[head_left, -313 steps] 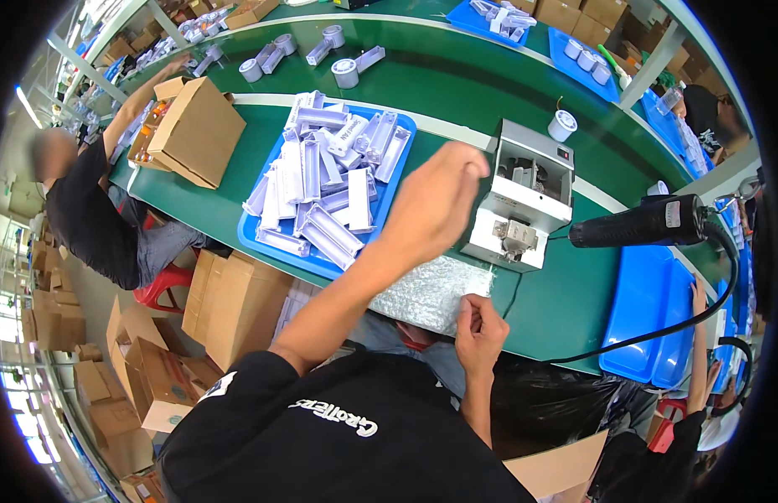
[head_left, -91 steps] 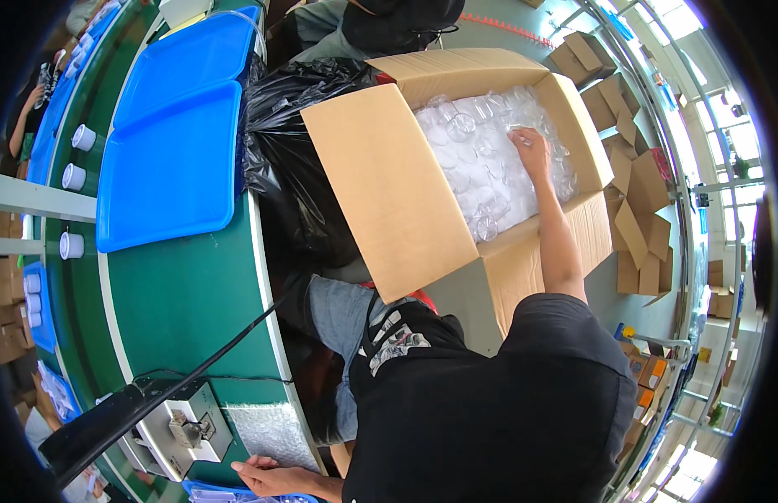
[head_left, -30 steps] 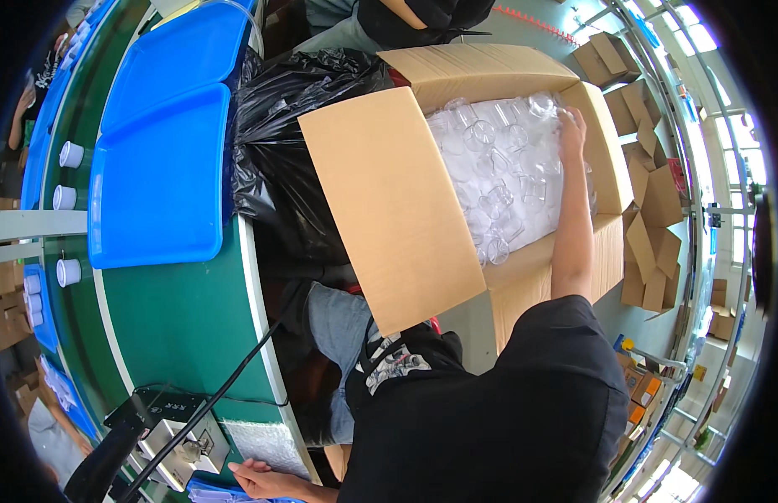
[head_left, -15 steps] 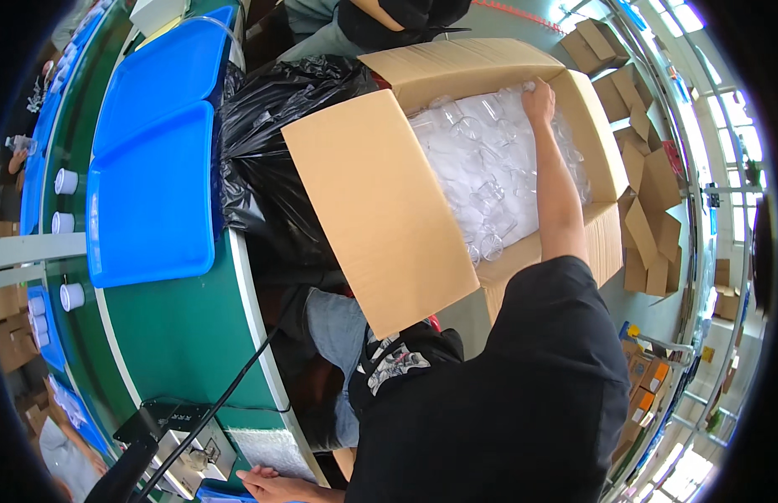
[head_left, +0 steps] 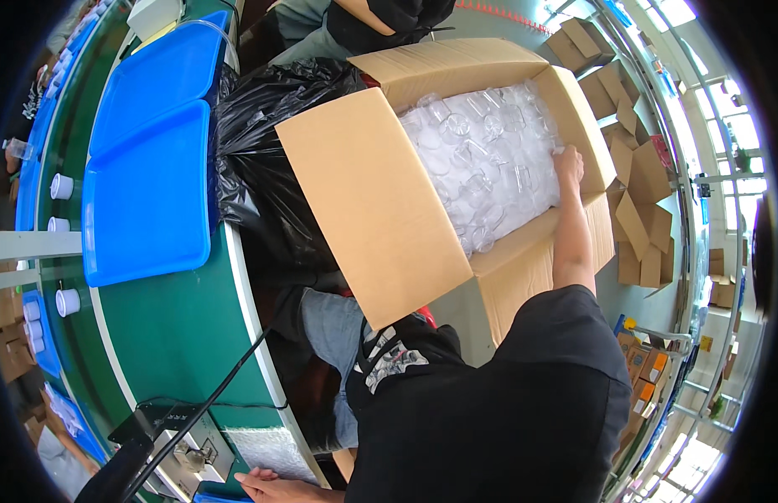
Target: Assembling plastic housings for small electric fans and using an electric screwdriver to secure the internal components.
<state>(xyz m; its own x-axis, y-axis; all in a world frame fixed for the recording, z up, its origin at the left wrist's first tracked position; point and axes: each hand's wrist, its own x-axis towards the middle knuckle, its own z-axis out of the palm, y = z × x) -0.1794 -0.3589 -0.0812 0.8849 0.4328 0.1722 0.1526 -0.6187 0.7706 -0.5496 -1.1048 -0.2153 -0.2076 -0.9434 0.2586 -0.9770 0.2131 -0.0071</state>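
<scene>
A large open cardboard box (head_left: 368,210) stands before me, full of clear plastic cup-like containers (head_left: 481,168) lying among whitish, translucent plastic. Inside its right side is my right hand (head_left: 570,170), fingers closed together at the edge of the contents. Whatever they pinch is too small to make out; a whitish bit shows at the fingertips. Down at the lower left, my left hand (head_left: 270,484) rests near the bench edge with its fingers partly stretched out, holding nothing visible. Beside it lies a whitish, textured sheet (head_left: 274,451).
Two blue trays (head_left: 146,201) and a black plastic bag (head_left: 280,151) lie left of the box. A green bench (head_left: 183,335) carries a metal device (head_left: 192,457) with a black cable. White tubs (head_left: 68,302) stand farther left. Empty cartons (head_left: 640,210) are piled right. Another person (head_left: 376,25) sits beyond.
My right hand has moved toward me along the box's right side, away from the far corner. The view has shifted slightly. My left hand stays at the bench edge.
</scene>
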